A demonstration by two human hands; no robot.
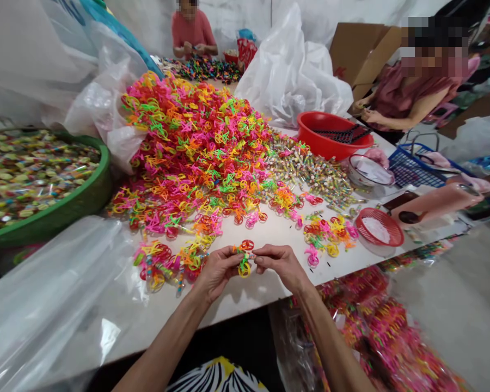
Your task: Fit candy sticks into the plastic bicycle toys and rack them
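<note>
My left hand point(222, 268) is closed on a few small plastic toy pieces point(244, 264), green, yellow, orange and red, with ring-shaped parts. Close on its right, my right hand point(278, 261) pinches a tiny pale piece point(252, 255) against them; its exact shape is too small to tell. Both hands are above the white table point(245, 296) near its front edge. Beyond them rises a large heap of similar coloured plastic pieces point(200, 147). A smaller cluster point(173, 261) lies left of my left hand, with striped tubes among it. Another cluster point(329, 234) lies to the right.
Small filled tubes point(310, 169) are spread right of the heap. A green tub point(100, 179) stands left, a red basin point(330, 128) and a red basket point(398, 239) right. Clear plastic sheeting point(65, 283) covers the left front. Two people point(194, 32) work across the table and at right.
</note>
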